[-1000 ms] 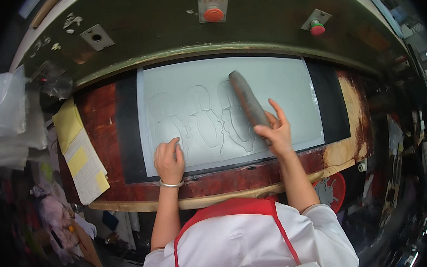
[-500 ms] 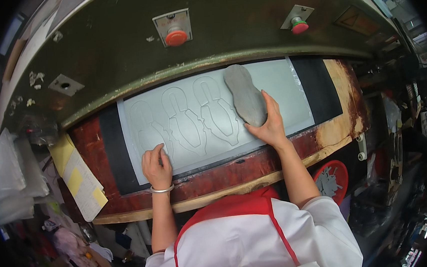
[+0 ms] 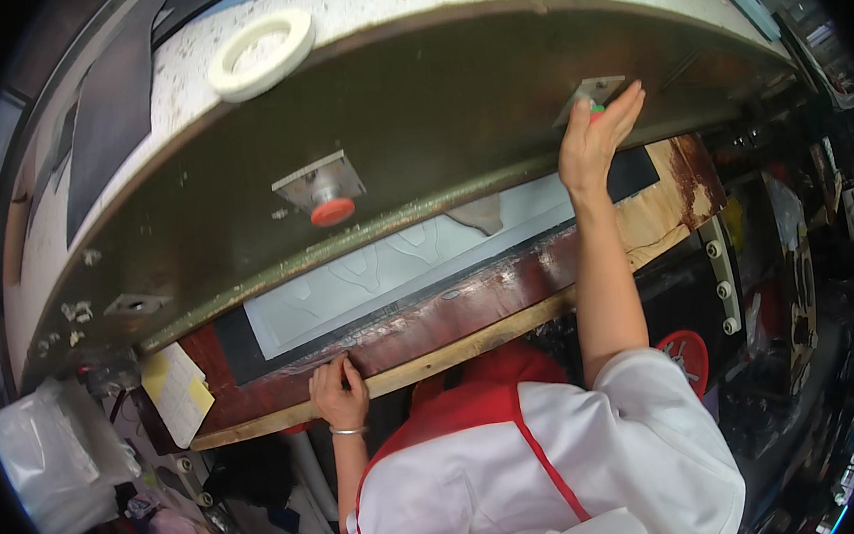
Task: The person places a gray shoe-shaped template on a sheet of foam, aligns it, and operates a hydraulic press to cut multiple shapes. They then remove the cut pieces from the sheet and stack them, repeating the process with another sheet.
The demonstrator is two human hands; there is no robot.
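My right hand (image 3: 596,143) is raised to the green-and-red push button (image 3: 596,110) on the front of the dark green machine, its palm against it and fingers stretched out. My left hand (image 3: 338,390), fingers curled with nothing visible in them, rests at the front edge of the wooden board (image 3: 425,372). Under the machine's lower edge lies a pale sheet (image 3: 296,327) with sole-shaped outlines cut in it. On the sheet is a grey sole-shaped piece (image 3: 483,214); the machine hides its far part.
A red mushroom button (image 3: 332,210) juts from the machine front (image 3: 435,116). On the machine's top lie a white ring (image 3: 263,54) and dark sheets (image 3: 119,111). Papers (image 3: 178,395) and clear plastic bags (image 3: 56,457) are at left. A red bin (image 3: 692,348) stands by my right arm.
My right hand has let go of the grey sole-shaped piece and risen to the push button. My left hand has drawn back from the sheet to the board's edge. The view has shifted, showing the machine's top.
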